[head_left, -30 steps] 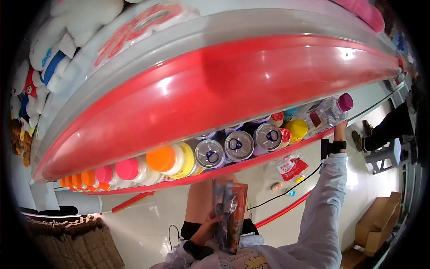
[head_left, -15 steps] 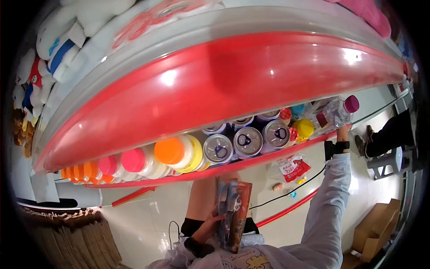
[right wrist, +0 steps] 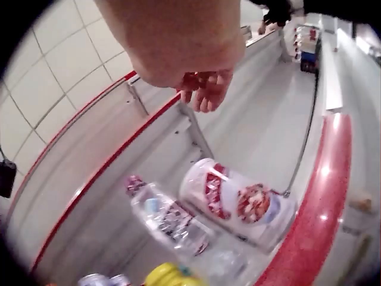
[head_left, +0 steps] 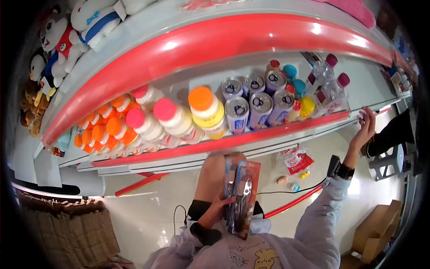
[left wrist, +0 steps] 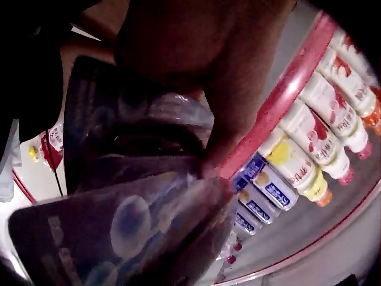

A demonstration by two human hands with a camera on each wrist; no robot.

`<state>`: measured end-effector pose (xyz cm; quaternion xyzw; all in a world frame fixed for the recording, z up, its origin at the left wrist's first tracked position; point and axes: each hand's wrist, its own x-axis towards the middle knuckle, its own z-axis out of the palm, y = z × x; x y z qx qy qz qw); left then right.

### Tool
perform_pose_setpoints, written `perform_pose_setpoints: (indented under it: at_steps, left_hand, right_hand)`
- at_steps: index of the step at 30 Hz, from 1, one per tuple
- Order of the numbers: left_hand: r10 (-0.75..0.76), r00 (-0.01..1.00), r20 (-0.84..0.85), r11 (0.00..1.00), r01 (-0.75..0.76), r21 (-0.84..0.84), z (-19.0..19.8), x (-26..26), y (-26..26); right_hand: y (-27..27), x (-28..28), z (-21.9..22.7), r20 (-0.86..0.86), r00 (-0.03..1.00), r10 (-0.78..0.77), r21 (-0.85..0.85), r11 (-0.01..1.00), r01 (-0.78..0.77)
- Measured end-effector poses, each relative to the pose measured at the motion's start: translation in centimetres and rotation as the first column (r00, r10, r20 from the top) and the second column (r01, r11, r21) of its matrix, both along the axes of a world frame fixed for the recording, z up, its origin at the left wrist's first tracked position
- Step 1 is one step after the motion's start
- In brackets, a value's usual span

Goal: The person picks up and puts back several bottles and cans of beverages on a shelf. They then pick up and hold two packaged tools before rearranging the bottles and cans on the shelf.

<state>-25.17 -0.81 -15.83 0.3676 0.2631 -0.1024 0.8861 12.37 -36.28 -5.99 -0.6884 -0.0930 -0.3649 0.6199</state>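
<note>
Flat packages [head_left: 244,193] with clear fronts are gripped by my left hand [head_left: 218,207] over the lap. The left wrist view shows the same hand [left wrist: 229,89] with its fingers against the dark packages [left wrist: 119,223]. My right hand [head_left: 365,127] is raised beyond the shelf's right end, fingers loosely bent, apart from the clear purple-capped bottles [head_left: 335,89]. In the right wrist view this hand [right wrist: 190,59] hangs above a clear bottle [right wrist: 172,220] and a white pack with red pictures [right wrist: 238,202]; nothing is plainly seen in it.
Several cans [head_left: 260,110] and orange-capped bottles [head_left: 117,127] stand behind the shelf's red front edge [head_left: 215,145]. Plush toys [head_left: 96,24] sit above. On the floor lie a red-and-white packet [head_left: 298,161] and a cardboard box [head_left: 376,228]. Another person's leg [head_left: 392,132] is at the right.
My right hand has come away from the purple-capped bottle and moved up and right. The head view has shifted, showing more of the shelf. My left hand still grips the packages.
</note>
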Motion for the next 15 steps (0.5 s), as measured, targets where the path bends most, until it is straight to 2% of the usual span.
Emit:
perform_pose_setpoints:
  at_steps: [1, 2, 3, 5, 6, 7, 9, 11, 14, 15]
  left_hand:
    - [0.016, 1.000, 0.020, 1.000, -0.016, 0.017, 0.3, -0.3, 0.0]
    - [-0.024, 0.999, 0.029, 1.000, 0.025, -0.017, -0.3, -0.6, 0.3]
    - [0.013, 0.999, 0.047, 1.000, -0.014, 0.012, 0.0, -0.8, 0.0]
    - [0.083, 0.992, 0.090, 0.994, -0.090, 0.066, 0.6, -0.5, -0.4]
    - [0.049, 0.993, 0.106, 0.998, -0.054, 0.045, 3.0, -0.3, -0.4]
    - [0.051, 0.992, 0.116, 0.997, -0.057, 0.050, 3.6, -0.2, -0.3]
    - [0.055, 0.988, 0.141, 0.996, -0.064, 0.060, 4.3, -0.1, -0.5]
    - [0.105, 0.982, 0.159, 0.994, -0.109, 0.018, 4.4, -0.1, -0.8]
    - [0.193, 0.957, 0.217, 0.980, -0.201, 0.013, 2.8, -0.1, -1.3]
    - [0.198, 0.956, 0.218, 0.979, -0.206, 0.012, 2.9, -0.2, -1.2]
  right_hand:
    - [0.0, -2.3, -0.4, -0.027, 0.996, -0.082, 0.018, 0.996, 0.083]
    - [0.5, -4.8, -1.0, -0.024, 0.999, -0.023, -0.004, 1.000, 0.023]
    - [1.5, -7.3, -1.6, -0.021, 0.999, 0.037, -0.028, 0.999, -0.037]
    - [5.3, -12.7, -2.7, -0.225, 0.932, 0.283, -0.012, 0.956, -0.293]
    - [7.0, -14.7, -4.4, -0.326, 0.833, 0.446, 0.036, 0.887, -0.460]
    - [9.4, -17.8, -3.4, -0.451, 0.705, 0.547, -0.010, 0.787, -0.617]
    - [13.2, -22.6, -1.5, -0.741, 0.310, 0.596, 0.141, 0.589, -0.796]
    - [15.3, -25.4, -1.3, -0.680, 0.257, 0.686, 0.171, 0.490, -0.855]
    - [17.1, -28.3, -0.8, -0.709, 0.429, 0.560, -0.122, 0.502, -0.856]
    - [17.4, -28.5, -0.9, -0.691, 0.434, 0.578, -0.105, 0.514, -0.851]
